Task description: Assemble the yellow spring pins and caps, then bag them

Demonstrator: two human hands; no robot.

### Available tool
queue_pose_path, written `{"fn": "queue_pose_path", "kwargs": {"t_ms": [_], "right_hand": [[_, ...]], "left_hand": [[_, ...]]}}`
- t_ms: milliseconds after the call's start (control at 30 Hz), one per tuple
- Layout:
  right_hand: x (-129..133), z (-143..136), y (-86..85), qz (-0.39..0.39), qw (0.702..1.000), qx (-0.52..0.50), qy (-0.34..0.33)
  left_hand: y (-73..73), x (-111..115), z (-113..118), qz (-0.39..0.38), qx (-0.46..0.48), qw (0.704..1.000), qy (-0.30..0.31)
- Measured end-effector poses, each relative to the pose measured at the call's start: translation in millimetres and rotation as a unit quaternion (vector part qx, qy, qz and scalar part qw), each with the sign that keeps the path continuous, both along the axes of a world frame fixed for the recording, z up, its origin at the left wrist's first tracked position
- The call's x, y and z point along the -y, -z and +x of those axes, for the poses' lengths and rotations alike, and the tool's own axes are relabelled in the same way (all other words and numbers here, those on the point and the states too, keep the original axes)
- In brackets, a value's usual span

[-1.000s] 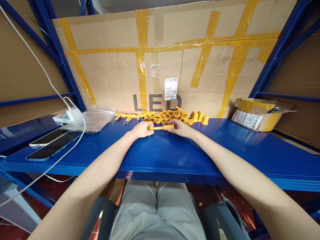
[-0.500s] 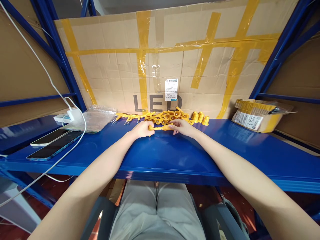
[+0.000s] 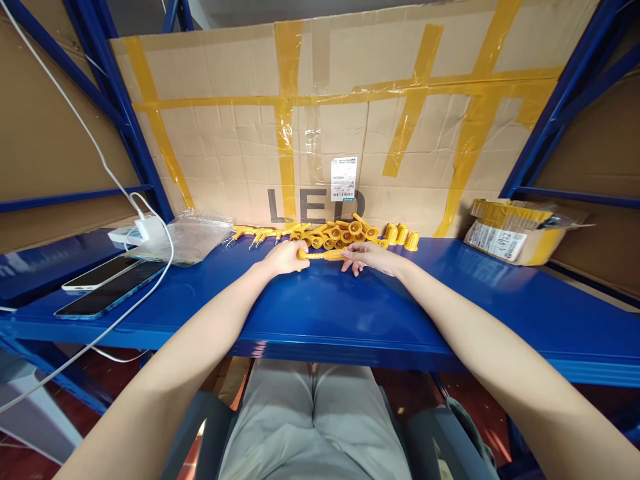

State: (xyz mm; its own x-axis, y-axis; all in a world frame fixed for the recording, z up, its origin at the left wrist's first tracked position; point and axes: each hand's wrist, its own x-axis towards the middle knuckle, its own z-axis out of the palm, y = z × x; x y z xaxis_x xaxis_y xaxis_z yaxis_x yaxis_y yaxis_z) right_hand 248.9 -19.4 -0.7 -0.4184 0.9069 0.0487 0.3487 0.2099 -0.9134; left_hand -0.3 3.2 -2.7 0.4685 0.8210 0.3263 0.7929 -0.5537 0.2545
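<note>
Low over the blue shelf, a yellow rod-like piece [image 3: 323, 255] spans the gap between my hands, roughly level. My left hand [image 3: 287, 258] is closed round its left end, by a yellow knob. At the right end, my right hand [image 3: 373, 257] pinches the piece between thumb and fingers, with the other fingers hanging below. Just behind the hands lies a pile of yellow cup-ended parts [image 3: 345, 235]. Left of the pile are several yellow pieces with metal spiral tips [image 3: 257, 236]. Yellow caps [image 3: 401, 235] stand to its right.
Two phones [image 3: 110, 290], a white charger [image 3: 150, 229] with a cable and a clear plastic bag [image 3: 193, 235] lie at the left. An open cardboard box [image 3: 515, 233] sits at the right. A taped cardboard sheet [image 3: 225, 147] stands behind.
My right hand has shifted slightly right along the yellow piece, and its lower fingers have spread. My left hand has kept its place and hold.
</note>
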Motion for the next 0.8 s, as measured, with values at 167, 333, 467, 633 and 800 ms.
{"fn": "queue_pose_path", "kwargs": {"t_ms": [167,333,467,633,800], "right_hand": [[1.7,-8.6,-2.0,-0.018,0.998,0.030,0.058],[1.7,-10.7,-3.2,-0.031,0.996,0.047,0.066],[1.5,-6.3,-0.1,-0.012,0.999,-0.003,0.036],[-1.3,-5.3,4.8,0.005,0.999,-0.021,0.032],[-1.5,-11.4,2.9,-0.005,0.998,0.008,0.067]], "left_hand": [[0.5,-1.2,0.8,0.016,0.001,1.000,-0.003],[0.4,-2.1,1.0,0.000,0.026,1.000,0.005],[0.8,-3.8,-0.6,-0.010,0.037,0.999,-0.003],[-0.1,-3.0,-1.4,0.002,0.019,1.000,-0.009],[-2.5,0.2,-0.4,0.013,0.010,1.000,-0.020]]}}
